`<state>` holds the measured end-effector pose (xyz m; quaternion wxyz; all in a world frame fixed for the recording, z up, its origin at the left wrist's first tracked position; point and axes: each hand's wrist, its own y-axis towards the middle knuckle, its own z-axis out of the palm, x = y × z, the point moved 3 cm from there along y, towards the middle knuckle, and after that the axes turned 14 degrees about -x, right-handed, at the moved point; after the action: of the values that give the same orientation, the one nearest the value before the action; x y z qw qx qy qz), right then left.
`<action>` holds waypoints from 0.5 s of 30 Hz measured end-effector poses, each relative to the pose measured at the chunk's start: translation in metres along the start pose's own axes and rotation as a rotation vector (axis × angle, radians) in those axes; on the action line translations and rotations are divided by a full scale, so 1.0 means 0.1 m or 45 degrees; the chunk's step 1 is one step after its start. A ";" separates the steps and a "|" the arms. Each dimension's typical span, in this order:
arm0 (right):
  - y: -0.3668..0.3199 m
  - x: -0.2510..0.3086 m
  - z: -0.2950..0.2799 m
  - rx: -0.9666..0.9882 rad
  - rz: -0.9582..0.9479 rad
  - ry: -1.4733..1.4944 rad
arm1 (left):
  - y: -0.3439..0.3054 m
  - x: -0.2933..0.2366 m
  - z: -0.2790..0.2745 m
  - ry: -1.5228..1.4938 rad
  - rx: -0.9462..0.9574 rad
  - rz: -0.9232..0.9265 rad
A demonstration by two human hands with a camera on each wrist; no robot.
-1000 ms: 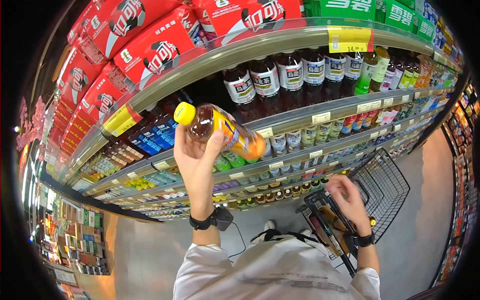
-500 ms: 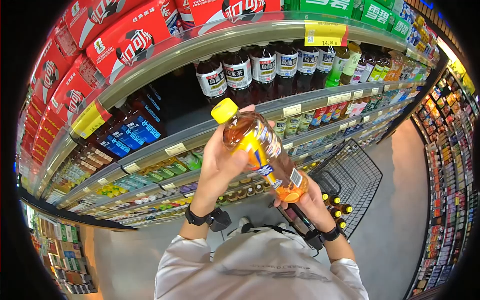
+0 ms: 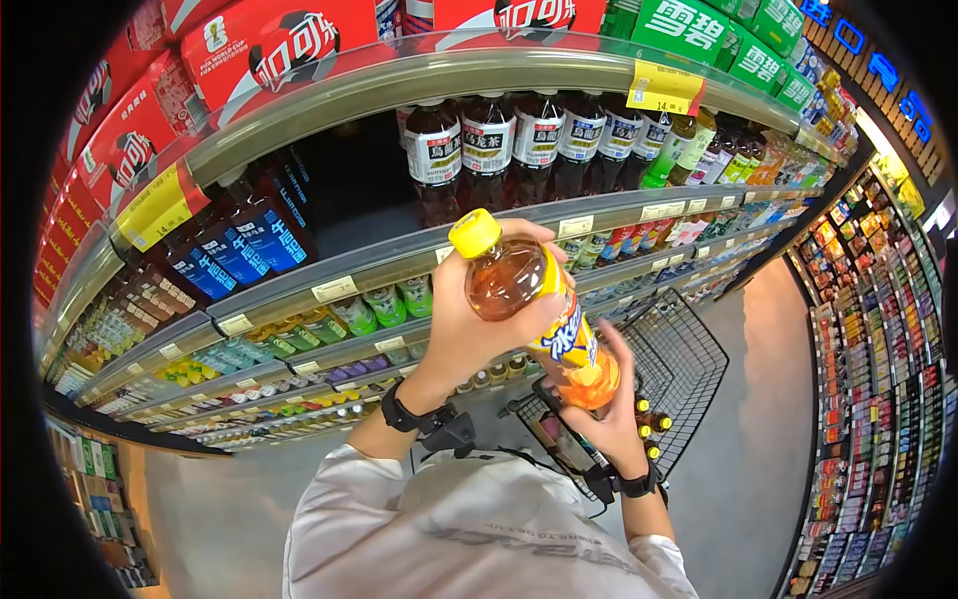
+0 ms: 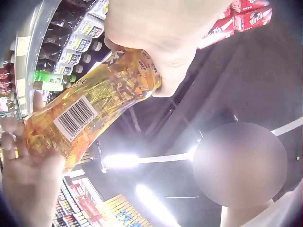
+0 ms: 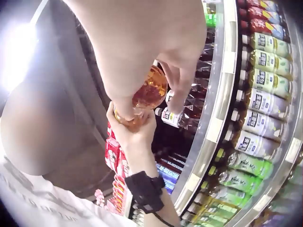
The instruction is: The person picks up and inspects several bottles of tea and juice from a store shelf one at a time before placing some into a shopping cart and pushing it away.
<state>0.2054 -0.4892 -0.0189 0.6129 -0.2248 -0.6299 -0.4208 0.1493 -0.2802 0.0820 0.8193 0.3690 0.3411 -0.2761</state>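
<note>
A plastic bottle of iced tea (image 3: 507, 280) with a yellow cap and an orange-yellow label is held tilted in front of the shelves, cap toward the upper left. My left hand (image 3: 484, 324) grips its upper part just below the cap, thumb across the front. Around the base curls my right hand (image 3: 616, 424), thumb on the near side and fingers on the far side. The printed label front faces the head camera. In the left wrist view the bottle's barcode (image 4: 75, 118) shows on the opposite side. The right wrist view shows the bottle's base (image 5: 152, 90) between both hands.
Dark oolong tea bottles (image 3: 487, 145) line the shelf behind, left of which is a dark recess. Red cola cartons (image 3: 269, 55) and green cartons (image 3: 684, 30) sit above. A wire shopping cart (image 3: 689, 349) with several yellow-capped bottles (image 3: 654, 422) stands at the right, below the hands.
My right hand has risen from over the cart to the bottle's base. My left hand has brought the bottle right and closer to my body, and the bottle has turned from barcode to label front.
</note>
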 end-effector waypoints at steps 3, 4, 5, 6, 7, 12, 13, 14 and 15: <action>-0.03 -0.04 0.09 0.170 0.191 0.297 | 0.00 -0.08 -0.05 -0.038 0.116 -0.008; -0.05 -0.04 0.11 0.205 0.204 0.296 | 0.00 -0.12 -0.07 -0.037 0.150 -0.008; -0.07 -0.02 0.15 0.117 0.139 0.296 | 0.01 -0.19 -0.07 -0.064 0.174 -0.015; -0.06 0.00 0.19 0.067 0.096 0.273 | 0.01 -0.20 -0.10 -0.095 0.147 -0.017; -0.05 0.03 0.23 0.020 0.053 0.252 | 0.01 -0.21 -0.12 -0.124 0.119 -0.018; -0.01 -0.11 0.44 0.006 -0.079 0.118 | 0.00 -0.36 -0.32 -0.052 0.094 0.042; 0.00 -0.14 0.48 0.030 -0.075 0.130 | -0.02 -0.39 -0.36 -0.069 0.077 0.023; 0.00 -0.15 0.53 0.038 -0.078 0.114 | -0.03 -0.42 -0.41 -0.025 0.097 0.063; 0.01 -0.16 0.59 0.047 -0.082 0.098 | -0.03 -0.45 -0.47 0.020 0.118 0.104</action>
<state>0.1746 -0.4374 -0.0273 0.6269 -0.1769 -0.6204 -0.4368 0.1026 -0.2357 0.0920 0.8093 0.4221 0.3190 -0.2551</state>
